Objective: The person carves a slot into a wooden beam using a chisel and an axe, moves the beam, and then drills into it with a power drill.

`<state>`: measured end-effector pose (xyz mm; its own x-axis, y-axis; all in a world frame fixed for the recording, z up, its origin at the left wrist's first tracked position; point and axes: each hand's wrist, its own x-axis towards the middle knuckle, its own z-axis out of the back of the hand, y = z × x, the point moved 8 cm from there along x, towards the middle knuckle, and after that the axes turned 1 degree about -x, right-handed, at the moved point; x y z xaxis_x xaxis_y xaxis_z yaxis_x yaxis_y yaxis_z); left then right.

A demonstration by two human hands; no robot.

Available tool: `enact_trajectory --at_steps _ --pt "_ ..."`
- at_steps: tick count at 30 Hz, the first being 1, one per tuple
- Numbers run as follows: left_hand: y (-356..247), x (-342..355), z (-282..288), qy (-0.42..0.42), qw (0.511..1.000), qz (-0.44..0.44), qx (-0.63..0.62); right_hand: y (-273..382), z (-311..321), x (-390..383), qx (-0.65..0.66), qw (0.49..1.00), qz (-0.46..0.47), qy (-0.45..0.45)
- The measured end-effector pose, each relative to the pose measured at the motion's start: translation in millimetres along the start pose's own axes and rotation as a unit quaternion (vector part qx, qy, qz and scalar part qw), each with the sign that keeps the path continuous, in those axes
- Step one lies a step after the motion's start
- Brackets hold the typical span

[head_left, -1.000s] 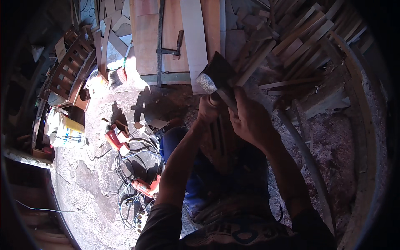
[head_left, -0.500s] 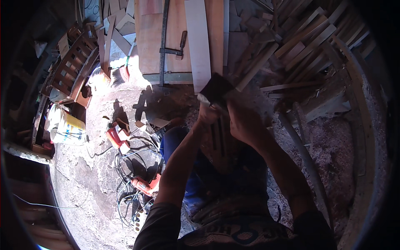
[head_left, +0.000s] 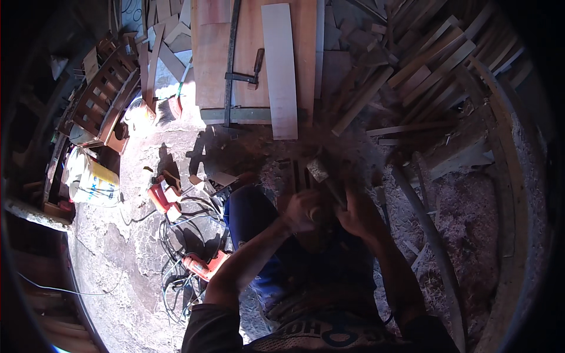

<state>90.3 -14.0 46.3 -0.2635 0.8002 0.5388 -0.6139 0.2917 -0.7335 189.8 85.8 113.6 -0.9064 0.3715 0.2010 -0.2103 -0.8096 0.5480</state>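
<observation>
A person's left hand point(head_left: 302, 210) wraps closely around a pale, round-ended piece point(head_left: 316, 213), while the right hand point(head_left: 356, 216) grips a dark, heavy-headed hand tool point(head_left: 328, 183) with a pale end.
Two dark parallel slots already mark the shadowed brown wooden workpiece point(head_left: 301, 179) between the blue-trousered legs point(head_left: 250, 215); their depth, and how much cutting remains, cannot be told. The workpiece's long axis points away from the body, nearly straight ahead; the tool slants forward and left, its head beyond the fingers, just beside the slots.
</observation>
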Motion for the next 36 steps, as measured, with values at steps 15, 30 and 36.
enact_trajectory --at_steps 15,30,36 --pt "80 125 68 -0.156 0.963 0.165 -0.144 -41 -19 -28 0.201 0.973 -0.113 -0.003" --pt "88 112 68 -0.166 0.967 0.146 -0.130 -3 8 2 0.191 0.977 -0.092 -0.004" --pt "97 114 68 -0.161 0.968 0.123 -0.151 43 48 32 0.209 0.976 -0.062 0.004"
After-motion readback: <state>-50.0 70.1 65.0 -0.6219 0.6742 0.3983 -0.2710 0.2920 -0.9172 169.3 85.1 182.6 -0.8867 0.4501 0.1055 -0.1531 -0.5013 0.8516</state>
